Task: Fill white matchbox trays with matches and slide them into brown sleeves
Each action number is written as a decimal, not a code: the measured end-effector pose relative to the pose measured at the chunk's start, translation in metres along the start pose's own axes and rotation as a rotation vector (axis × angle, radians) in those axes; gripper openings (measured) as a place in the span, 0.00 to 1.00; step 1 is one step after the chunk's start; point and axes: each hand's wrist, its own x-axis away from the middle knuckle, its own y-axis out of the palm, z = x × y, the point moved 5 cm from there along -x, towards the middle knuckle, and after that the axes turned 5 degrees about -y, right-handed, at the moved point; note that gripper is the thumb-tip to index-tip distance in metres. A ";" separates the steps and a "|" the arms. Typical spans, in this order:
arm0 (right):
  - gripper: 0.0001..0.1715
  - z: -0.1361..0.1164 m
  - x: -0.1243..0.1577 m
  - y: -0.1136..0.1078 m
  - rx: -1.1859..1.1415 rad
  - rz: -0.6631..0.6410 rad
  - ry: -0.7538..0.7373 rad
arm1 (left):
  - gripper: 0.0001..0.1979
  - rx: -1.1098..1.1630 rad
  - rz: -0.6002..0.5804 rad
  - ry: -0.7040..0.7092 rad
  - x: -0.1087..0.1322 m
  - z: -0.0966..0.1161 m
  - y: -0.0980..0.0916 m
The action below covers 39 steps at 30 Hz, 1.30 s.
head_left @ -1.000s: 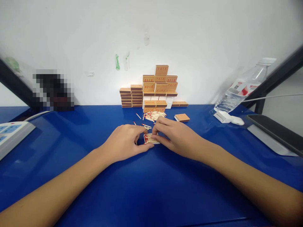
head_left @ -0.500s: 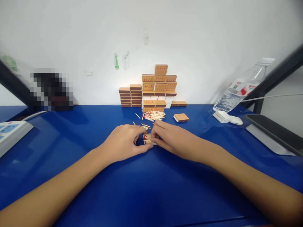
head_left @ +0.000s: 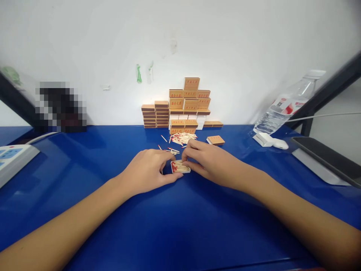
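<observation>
A white matchbox tray full of red-headed matches lies on the blue table. My left hand is curved around the tray's left part, thumb on the near side and index finger at the far side, gripping it. Over the right end of the tray, my right hand is bent with thumb and index fingertips close together at the pale ends of the matches; how many they pinch is hidden. Behind the tray lie a few loose matches and a larger heap of matches.
Stacked matchboxes stand against the wall, with a lower stack to their left. A single matchbox lies right of the heap. Farther right are a water bottle, a white gadget and a dark phone-like slab.
My right hand has shifted slightly up and right, uncovering more of the tray and its matches. My left hand stays almost where it was.
</observation>
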 end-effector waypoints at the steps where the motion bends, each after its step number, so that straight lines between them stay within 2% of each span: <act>1: 0.09 0.001 0.000 0.001 -0.014 -0.008 0.001 | 0.17 -0.001 -0.001 -0.001 0.000 0.000 0.000; 10: 0.13 -0.001 -0.001 0.004 -0.087 -0.052 0.024 | 0.16 -0.007 0.029 0.021 0.001 0.001 0.000; 14: 0.13 -0.002 -0.001 0.005 -0.103 -0.038 0.042 | 0.16 -0.007 0.020 0.022 0.001 0.001 0.000; 19: 0.09 -0.001 -0.001 0.005 -0.131 -0.004 0.015 | 0.15 -0.012 0.019 0.023 0.001 0.000 0.000; 24: 0.11 0.001 -0.001 0.006 -0.096 0.021 -0.027 | 0.14 -0.024 0.023 0.032 0.001 0.002 0.000; 35: 0.12 -0.001 -0.002 0.011 -0.091 -0.049 0.009 | 0.15 -0.003 0.006 0.005 0.000 0.000 0.000; 37: 0.12 -0.002 -0.002 0.009 -0.076 -0.025 0.005 | 0.15 0.009 0.013 0.013 0.000 0.001 0.000; 39: 0.12 -0.003 -0.002 0.003 -0.067 0.051 -0.005 | 0.15 0.039 0.030 0.018 0.000 0.000 -0.002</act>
